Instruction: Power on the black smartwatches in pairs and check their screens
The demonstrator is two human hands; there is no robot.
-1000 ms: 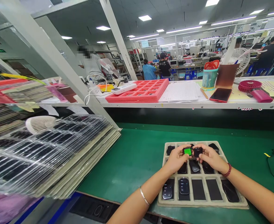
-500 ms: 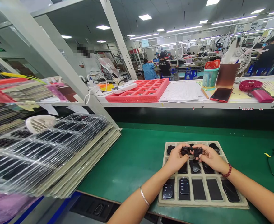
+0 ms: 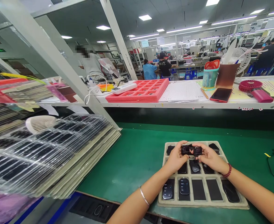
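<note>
My left hand point(image 3: 177, 159) is closed on a small black glossy device point(image 3: 185, 150), pinched between thumb and fingers. A similar black device point(image 3: 197, 151) is pinched in my right hand point(image 3: 210, 158), close beside the first. Whether the two touch or are linked cannot be made out. Both hands hover over a beige compartment tray point(image 3: 204, 203). In its front row lie two black devices with lit text, one of them a rounded device point(image 3: 184, 186), and a dark glossy piece point(image 3: 230, 190) at the right. More dark pieces sit behind, partly hidden by my hands.
Tall stacked trays under clear plastic point(image 3: 81, 155) stand at the left, a white fan point(image 3: 40, 123) on top. The shelf above holds a red foam tray point(image 3: 139, 90), papers, a phone point(image 3: 221, 94) and a pink handheld fan point(image 3: 255, 90). A cable point(image 3: 273, 169) lies right. People work behind.
My hands stay in nearly the same place, with the two devices tilted slightly differently. At the far left edge, another person's hand has shifted, and the yellow thing there is out of sight.
</note>
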